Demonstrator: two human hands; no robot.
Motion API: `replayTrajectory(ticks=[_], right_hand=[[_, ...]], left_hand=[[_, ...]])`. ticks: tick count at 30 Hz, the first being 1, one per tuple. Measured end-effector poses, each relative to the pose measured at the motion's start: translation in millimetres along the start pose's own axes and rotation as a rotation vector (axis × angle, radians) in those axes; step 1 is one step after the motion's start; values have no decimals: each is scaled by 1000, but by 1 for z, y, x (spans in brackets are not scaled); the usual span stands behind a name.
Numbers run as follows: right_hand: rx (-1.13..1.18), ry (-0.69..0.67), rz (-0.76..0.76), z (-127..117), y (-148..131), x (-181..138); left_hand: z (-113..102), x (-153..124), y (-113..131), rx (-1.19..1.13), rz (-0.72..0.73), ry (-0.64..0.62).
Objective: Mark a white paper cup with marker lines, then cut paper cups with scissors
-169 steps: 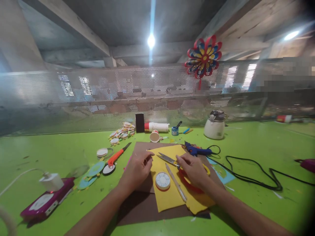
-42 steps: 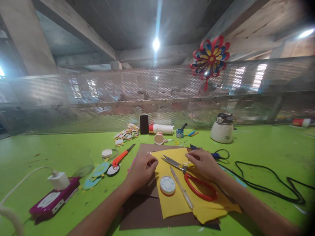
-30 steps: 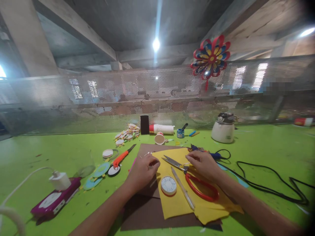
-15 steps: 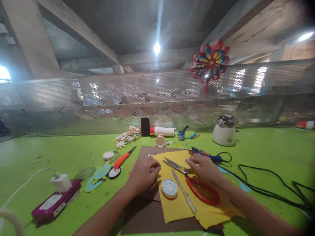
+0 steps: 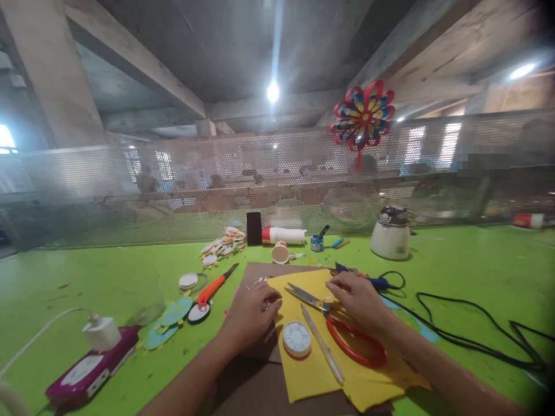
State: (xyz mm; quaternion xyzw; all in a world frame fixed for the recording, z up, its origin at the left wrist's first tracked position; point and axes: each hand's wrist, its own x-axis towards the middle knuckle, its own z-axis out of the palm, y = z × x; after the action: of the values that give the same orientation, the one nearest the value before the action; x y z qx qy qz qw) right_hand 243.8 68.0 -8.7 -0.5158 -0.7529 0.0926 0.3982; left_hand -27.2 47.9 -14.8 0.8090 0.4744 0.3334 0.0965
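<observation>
My left hand (image 5: 251, 313) rests at the left edge of a yellow sheet (image 5: 312, 378), fingers curled in. A pale bit shows by its fingertips, too small to name. My right hand (image 5: 361, 297) is closed in a pinch above the red-handled scissors (image 5: 353, 346), whose blades lie parted on the sheet. Small yellow scraps lie near its fingertips; whatever it pinches I cannot make out. Between my forearms, a round white patterned disc (image 5: 296, 339) and a pale pen-like stick (image 5: 321, 345) lie on the yellow sheet. Brown board (image 5: 251, 384) is underneath.
Left are an orange utility knife (image 5: 212, 290), blue paper discs (image 5: 167, 326) and a purple power strip (image 5: 93, 367). Behind stand a paper cup (image 5: 280, 252), a dark phone-like slab (image 5: 254, 229), a blue jar (image 5: 317, 243) and a white kettle-like pot (image 5: 391, 238). Black cable (image 5: 468, 335) loops right.
The camera view has shifted slightly. Both hands keep nearly the same places, with small finger movements; the scissors, disc and stick stay on the sheet.
</observation>
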Motion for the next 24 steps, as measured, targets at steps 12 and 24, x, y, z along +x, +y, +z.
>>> replayTrajectory(ticks=[12, 24], right_hand=[[23, -2, -17, -2, 1, 0], [12, -54, -2, -2, -4, -1]], left_hand=[[3, 0, -4, -9, -34, -1], [-3, 8, -3, -45, -113, 23]])
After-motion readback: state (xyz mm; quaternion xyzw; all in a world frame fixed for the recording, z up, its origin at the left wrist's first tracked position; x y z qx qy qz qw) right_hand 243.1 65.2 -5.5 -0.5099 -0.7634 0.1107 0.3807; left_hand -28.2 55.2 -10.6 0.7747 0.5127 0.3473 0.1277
